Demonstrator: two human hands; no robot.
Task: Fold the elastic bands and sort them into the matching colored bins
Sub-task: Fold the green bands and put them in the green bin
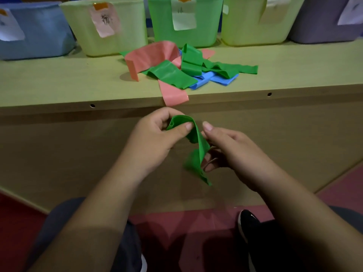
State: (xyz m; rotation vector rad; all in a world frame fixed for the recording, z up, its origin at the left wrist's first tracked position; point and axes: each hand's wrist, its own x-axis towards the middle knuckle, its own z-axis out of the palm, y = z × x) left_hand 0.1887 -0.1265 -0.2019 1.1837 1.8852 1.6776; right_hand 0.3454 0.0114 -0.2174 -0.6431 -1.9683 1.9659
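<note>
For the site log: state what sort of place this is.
Likely a classroom or activity room: a low wooden counter bears a row of paper-labelled plastic bins, loose coloured elastic bands lie piled before them, and the floor is reddish.

The wooden table (59,83) has five bins (165,26) in a row at the back. A heap of pink, green and blue bands (170,73) lies in front of them.

green bin (208,22) rim cut off, label (183,16) unreadable, blue bands (224,81) part-buried
</note>
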